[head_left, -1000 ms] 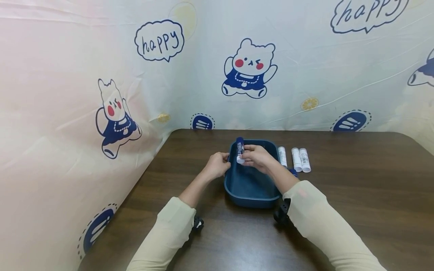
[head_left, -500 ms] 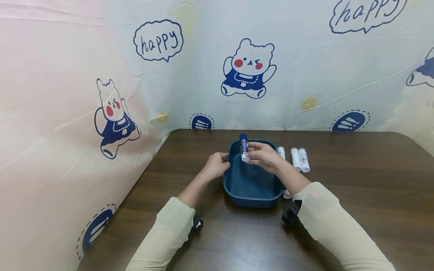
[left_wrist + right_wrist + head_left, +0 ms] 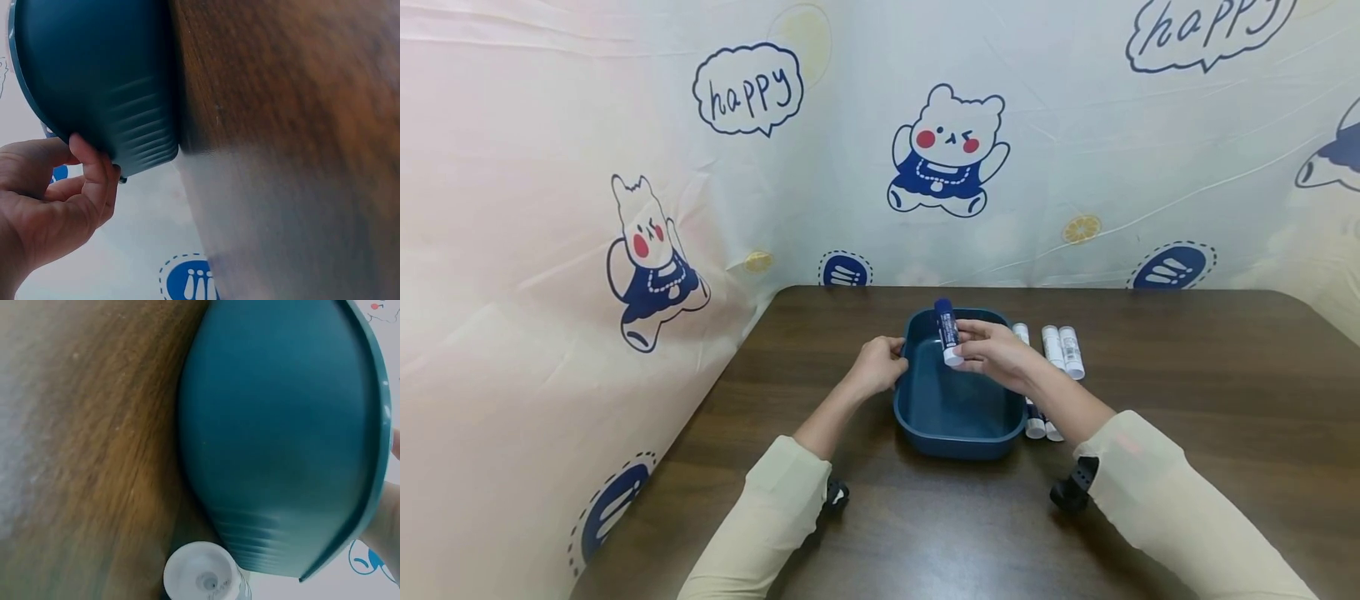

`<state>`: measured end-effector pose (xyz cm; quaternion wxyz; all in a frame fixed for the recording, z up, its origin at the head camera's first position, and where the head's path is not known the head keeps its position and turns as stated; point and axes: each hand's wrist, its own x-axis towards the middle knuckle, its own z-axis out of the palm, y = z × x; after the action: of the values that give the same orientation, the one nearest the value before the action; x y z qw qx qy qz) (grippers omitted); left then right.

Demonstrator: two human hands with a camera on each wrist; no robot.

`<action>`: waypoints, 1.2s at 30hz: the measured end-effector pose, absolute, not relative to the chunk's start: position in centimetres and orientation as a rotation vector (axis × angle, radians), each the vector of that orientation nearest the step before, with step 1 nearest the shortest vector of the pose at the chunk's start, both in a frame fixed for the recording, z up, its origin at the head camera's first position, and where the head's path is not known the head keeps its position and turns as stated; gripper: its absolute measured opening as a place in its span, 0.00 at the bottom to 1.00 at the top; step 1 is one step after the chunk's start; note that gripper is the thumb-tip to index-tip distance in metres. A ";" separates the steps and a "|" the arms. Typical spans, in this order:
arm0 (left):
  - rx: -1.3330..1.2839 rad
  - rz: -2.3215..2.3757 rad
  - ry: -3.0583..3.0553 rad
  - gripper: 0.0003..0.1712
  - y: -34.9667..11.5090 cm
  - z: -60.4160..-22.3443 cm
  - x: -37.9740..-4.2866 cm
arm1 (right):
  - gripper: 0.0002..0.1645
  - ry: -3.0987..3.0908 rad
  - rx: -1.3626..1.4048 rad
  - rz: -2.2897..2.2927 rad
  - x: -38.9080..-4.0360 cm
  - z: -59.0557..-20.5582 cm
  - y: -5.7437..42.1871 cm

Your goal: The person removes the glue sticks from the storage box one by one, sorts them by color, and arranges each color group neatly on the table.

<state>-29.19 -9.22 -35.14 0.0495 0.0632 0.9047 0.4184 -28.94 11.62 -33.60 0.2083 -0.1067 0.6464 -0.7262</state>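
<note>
In the head view my right hand (image 3: 1003, 357) holds a glue stick (image 3: 948, 333) with a dark blue label and cap and a white base, tilted over the inside of a blue plastic bin (image 3: 958, 448). My left hand (image 3: 877, 367) grips the bin's left rim. The left wrist view shows the fingers of that left hand (image 3: 69, 194) bent against the outer wall of the bin (image 3: 94, 75). Only a sliver of the right hand (image 3: 384, 519) appears behind the bin's rim in the right wrist view.
Two white glue sticks (image 3: 1063, 350) lie side by side right of the bin, and another white one (image 3: 1020, 332) is partly hidden. Two more glue sticks (image 3: 1034, 427) lie against the bin's right side, partly under the forearm. The wooden table (image 3: 925, 533) meets a printed curtain (image 3: 850, 167).
My right hand has shifted right with the glue stick, which now leans more. Its forearm has uncovered the white ends of two glue sticks beside the bin. The left hand stays put.
</note>
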 end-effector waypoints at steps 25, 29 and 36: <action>0.235 1.216 2.788 0.27 -9.2 -35.0 -29.2 | 0.44 1.773 -0.335 -2.032 -25.5 -31.9 15.6; 0.238 1.225 2.784 0.27 -9.2 -35.1 -29.2 | 0.44 1.773 -0.352 -2.024 -25.1 -31.9 16.1; 0.241 1.229 2.773 0.27 -9.2 -35.0 -29.2 | 0.45 1.793 -0.353 -2.004 -24.3 -31.6 17.2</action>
<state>-29.15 -9.20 -35.04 0.0493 0.0790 0.9103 0.4034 -24.30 17.19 -31.60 0.2131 -0.1272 0.6458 -0.7221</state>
